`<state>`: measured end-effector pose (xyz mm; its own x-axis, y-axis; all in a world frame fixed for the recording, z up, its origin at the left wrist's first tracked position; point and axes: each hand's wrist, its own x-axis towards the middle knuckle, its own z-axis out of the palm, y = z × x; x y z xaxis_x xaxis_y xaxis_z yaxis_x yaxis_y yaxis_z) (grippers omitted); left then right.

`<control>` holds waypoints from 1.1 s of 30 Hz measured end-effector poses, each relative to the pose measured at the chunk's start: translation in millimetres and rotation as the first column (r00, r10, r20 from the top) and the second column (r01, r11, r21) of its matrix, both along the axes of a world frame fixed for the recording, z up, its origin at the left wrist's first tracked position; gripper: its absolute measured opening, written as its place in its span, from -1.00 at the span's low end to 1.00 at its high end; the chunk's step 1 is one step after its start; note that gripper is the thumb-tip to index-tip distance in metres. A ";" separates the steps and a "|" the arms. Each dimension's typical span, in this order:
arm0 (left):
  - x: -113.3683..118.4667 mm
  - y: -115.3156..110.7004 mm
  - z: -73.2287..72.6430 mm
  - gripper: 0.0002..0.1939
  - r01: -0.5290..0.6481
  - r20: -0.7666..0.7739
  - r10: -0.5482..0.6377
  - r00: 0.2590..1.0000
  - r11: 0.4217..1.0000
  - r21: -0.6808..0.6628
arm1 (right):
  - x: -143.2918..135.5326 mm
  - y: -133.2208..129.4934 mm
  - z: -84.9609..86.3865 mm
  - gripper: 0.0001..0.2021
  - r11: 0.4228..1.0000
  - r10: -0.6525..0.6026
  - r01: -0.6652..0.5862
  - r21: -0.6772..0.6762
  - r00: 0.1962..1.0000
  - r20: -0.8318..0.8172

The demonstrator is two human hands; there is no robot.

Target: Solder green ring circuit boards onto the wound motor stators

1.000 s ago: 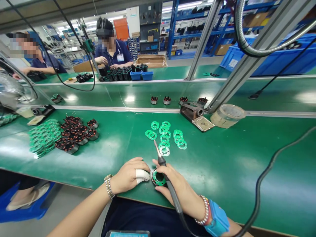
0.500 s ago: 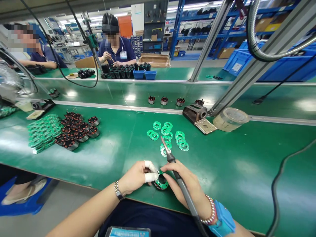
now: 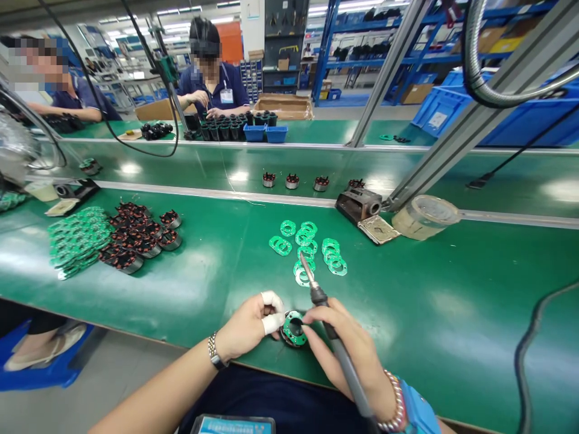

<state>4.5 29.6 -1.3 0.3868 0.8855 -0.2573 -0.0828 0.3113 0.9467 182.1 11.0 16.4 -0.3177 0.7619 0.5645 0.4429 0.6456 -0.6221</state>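
Note:
A motor stator with a green ring board on top sits near the table's front edge. My left hand, with white covers on thumb and forefinger, grips its left side. At its right, my right hand has thumb and forefinger at the ring's edge and carries a soldering iron across the palm, tip pointing up and away. Beyond the tip lie loose green ring boards. Stators with dark windings are grouped at the left, beside a stack of green boards.
An iron stand and a round plastic tub stand at the back right. Several stators sit on the strip behind the metal rail. A grey cable runs down the right. Two people sit across the bench.
My right hand has shifted slightly right with the iron, its fingertips a little off the ring. The stators on the back strip have moved left.

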 end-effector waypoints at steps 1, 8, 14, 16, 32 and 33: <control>0.0 0.7 0.6 -0.76 0.007 -0.003 -0.007 1.000 1.000 0.004 | 3.4 -1.7 3.3 -0.87 1.000 -0.008 0.008 -0.017 1.000 -0.018; -1.9 5.7 1.0 -0.77 0.076 -0.015 -0.076 0.997 0.997 -0.011 | 29.4 -8.7 19.3 -0.76 0.994 0.100 -0.101 -0.048 0.994 -0.032; -4.1 6.7 -0.5 -0.75 0.088 -0.030 -0.088 0.996 0.996 -0.007 | 32.4 -9.7 19.5 -0.79 0.976 0.136 -0.150 -0.156 0.986 -0.100; -4.4 6.8 -0.8 -0.75 0.094 -0.032 -0.094 0.995 0.996 -0.003 | 31.6 -9.7 18.7 -0.79 0.973 0.134 -0.151 -0.175 0.985 -0.108; -3.2 5.9 -0.4 -0.70 0.082 -0.017 -0.082 0.996 0.996 -0.023 | 33.2 -8.9 24.3 -0.82 0.986 0.089 -0.103 -0.134 0.990 -0.112; -3.1 5.9 -0.1 -0.70 0.079 -0.013 -0.080 0.997 0.997 -0.026 | 33.7 -8.1 21.3 -0.82 0.990 0.077 -0.089 -0.110 0.991 -0.108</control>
